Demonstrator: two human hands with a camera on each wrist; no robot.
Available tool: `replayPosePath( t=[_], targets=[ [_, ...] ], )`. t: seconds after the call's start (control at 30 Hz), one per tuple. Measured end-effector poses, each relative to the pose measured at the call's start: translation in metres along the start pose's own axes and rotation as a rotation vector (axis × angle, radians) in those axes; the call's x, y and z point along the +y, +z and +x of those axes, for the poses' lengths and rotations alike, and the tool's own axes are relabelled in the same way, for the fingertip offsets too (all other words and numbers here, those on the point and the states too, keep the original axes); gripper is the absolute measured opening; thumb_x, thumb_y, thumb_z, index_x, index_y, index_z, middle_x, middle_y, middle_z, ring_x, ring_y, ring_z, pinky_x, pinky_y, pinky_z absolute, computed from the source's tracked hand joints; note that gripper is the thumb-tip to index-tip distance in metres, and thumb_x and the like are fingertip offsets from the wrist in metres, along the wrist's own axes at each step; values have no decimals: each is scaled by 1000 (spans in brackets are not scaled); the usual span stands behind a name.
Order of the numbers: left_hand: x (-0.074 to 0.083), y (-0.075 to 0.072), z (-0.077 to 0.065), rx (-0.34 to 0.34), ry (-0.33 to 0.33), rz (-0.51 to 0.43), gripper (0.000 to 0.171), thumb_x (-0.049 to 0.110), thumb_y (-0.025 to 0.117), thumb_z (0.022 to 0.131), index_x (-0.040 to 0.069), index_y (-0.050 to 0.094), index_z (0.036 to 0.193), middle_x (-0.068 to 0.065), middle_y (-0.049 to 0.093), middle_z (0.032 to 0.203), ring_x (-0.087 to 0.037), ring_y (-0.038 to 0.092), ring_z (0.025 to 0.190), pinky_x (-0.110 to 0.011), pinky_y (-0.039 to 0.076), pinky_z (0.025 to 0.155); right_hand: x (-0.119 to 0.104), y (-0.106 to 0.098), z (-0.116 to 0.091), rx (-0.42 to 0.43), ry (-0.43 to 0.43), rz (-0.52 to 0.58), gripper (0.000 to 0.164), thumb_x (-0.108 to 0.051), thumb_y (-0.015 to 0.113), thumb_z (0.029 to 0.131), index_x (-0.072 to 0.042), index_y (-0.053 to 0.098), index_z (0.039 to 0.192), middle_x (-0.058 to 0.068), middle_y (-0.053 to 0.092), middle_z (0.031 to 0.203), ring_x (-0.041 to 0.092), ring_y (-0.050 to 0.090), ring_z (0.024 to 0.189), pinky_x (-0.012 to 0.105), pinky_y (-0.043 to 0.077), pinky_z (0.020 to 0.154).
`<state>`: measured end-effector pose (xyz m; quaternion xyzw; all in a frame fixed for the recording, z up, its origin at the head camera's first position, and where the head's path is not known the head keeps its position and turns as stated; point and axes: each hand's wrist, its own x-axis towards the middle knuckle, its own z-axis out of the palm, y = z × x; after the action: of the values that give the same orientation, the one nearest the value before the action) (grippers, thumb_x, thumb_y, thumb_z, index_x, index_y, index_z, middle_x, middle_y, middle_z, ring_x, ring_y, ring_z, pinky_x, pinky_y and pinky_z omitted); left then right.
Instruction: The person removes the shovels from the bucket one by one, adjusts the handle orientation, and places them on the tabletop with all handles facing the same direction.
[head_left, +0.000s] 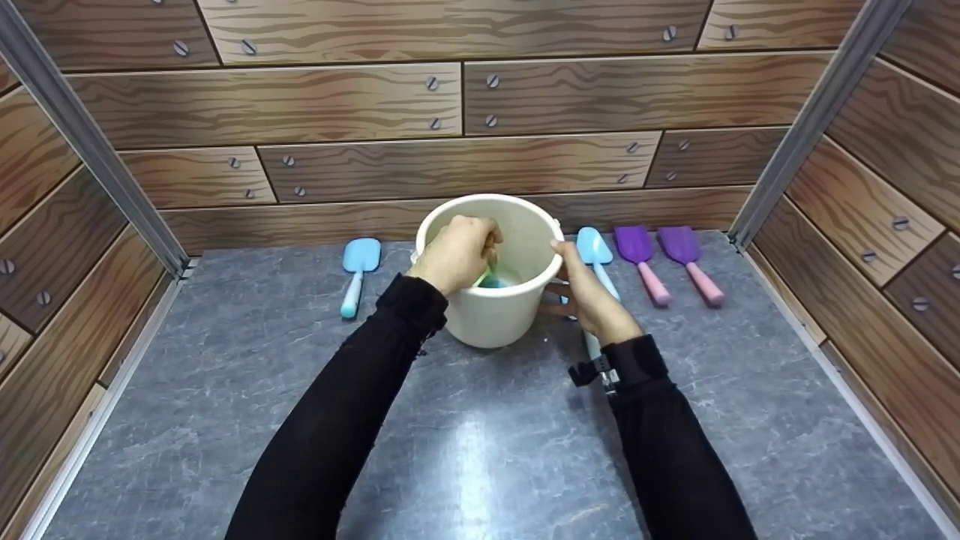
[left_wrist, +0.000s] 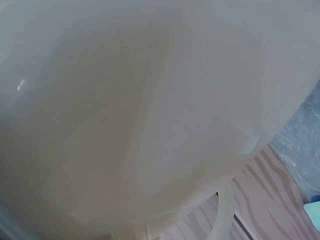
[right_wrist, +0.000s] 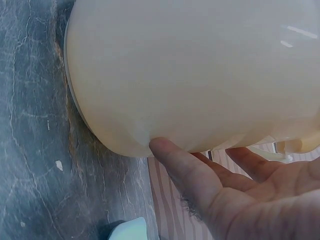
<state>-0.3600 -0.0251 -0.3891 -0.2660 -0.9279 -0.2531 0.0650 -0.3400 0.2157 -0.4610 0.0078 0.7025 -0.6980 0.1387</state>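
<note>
A white bucket stands upright in the middle of the grey tabletop, its mouth facing up. My left hand reaches over the near left rim into it, fingers curled around a thin green piece. Something blue shows below, deeper in the bucket; the left fingertips are mostly hidden. My right hand lies along the bucket's right side, thumb at the rim. In the right wrist view, its extended fingers touch the outer wall. The left wrist view is filled by the bucket's pale wall.
Left of the bucket lies a light blue toy shovel. To its right lie another blue shovel and two purple shovels with pink handles. A light blue handle shows beneath the right wrist. Wood-patterned walls enclose the tabletop.
</note>
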Motion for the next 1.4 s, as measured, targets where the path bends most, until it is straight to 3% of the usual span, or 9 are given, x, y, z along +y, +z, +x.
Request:
replayPosePath(
  t=[0.2,0.47,0.8,1.1,1.4],
  targets=[
    [5,-2,-1,-10,-25,-11,26,-12,69,102,-2,80,124,-7,75,102,-23,70,96,-45,68,97,0,0,0,0,-2,-9,88,-63,34,113,-12,33,185,23,33,192,51,30,180,74,43,139],
    [6,-1,-1,25,3,-11,24,-12,69,103,-3,80,121,-14,84,110,-27,76,101,-47,69,100,1,1,0,8,-4,-12,88,-63,34,112,-9,36,182,25,38,188,51,35,178,75,44,138],
    [8,-9,-7,87,14,-3,14,-1,74,111,1,80,123,-12,87,115,-28,82,111,-45,69,104,-1,4,-1,7,-24,-32,85,-62,26,116,-12,32,185,24,32,192,53,30,179,78,40,139],
    [11,-18,-17,126,93,-1,13,2,76,110,-2,79,122,-17,86,116,-33,82,116,-47,66,111,1,3,-3,43,-15,-37,88,-66,16,117,-10,37,181,31,39,183,52,41,173,77,41,138],
    [10,-7,-30,222,154,-23,14,5,75,112,-3,78,123,-16,87,113,-32,85,111,-45,72,100,-2,5,-3,50,6,-28,90,-68,14,117,-8,40,178,31,40,180,48,46,167,71,44,136]
  ],
)
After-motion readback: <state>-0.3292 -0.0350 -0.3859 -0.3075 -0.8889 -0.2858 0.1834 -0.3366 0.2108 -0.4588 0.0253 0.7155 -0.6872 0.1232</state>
